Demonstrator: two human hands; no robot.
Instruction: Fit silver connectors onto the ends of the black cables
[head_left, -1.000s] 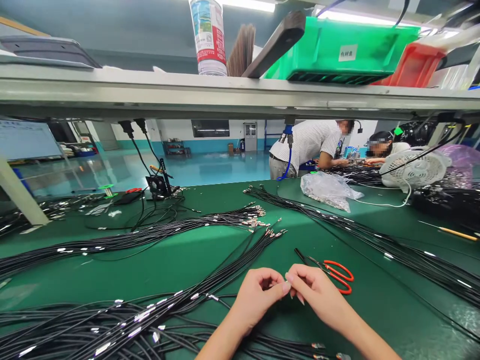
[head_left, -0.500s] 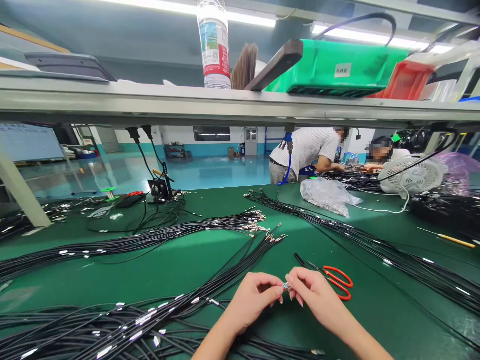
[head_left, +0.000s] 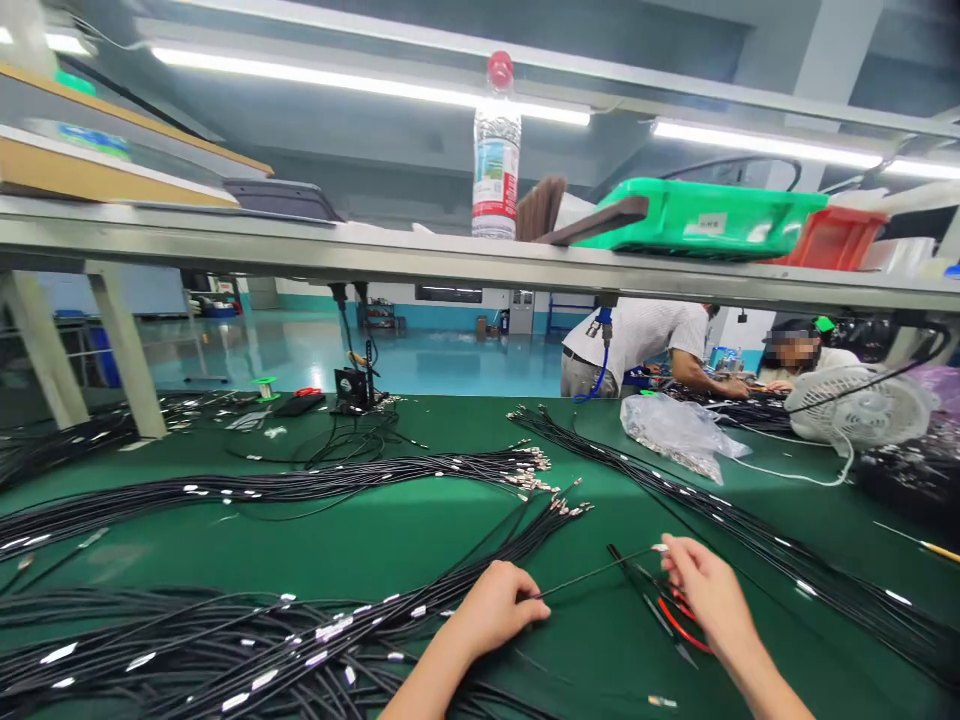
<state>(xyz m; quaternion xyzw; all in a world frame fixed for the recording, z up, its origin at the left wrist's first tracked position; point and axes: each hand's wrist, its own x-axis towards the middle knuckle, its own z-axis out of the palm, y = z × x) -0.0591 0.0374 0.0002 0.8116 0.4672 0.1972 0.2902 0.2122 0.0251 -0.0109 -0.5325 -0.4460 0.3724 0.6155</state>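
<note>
A thin black cable (head_left: pixel 592 575) stretches between my two hands above the green table. My right hand (head_left: pixel 705 590) pinches its end, where a small pale connector (head_left: pixel 660 548) shows at the fingertips. My left hand (head_left: pixel 501 603) is closed around the cable further back, thumb and forefinger together. Partly under my right hand lie red-handled scissors (head_left: pixel 684 625), beside a slim dark tool with a pointed tip (head_left: pixel 664 625). To the left, a bundle of black cables (head_left: pixel 450 575) with white labels runs below and behind my left hand.
More cable bundles lie at the back left (head_left: pixel 300 485) and right (head_left: pixel 720 510). A plastic bag (head_left: pixel 679 430) and a white fan (head_left: pixel 859 405) stand at the back right. Overhead, a shelf (head_left: pixel 420 255) carries a bottle (head_left: pixel 496 165) and a green bin (head_left: pixel 720 215). Two people work beyond.
My hands were together at the small connector; now they are apart, my right hand moved right with the cable end, the cable drawn out between them. The camera view has tilted up.
</note>
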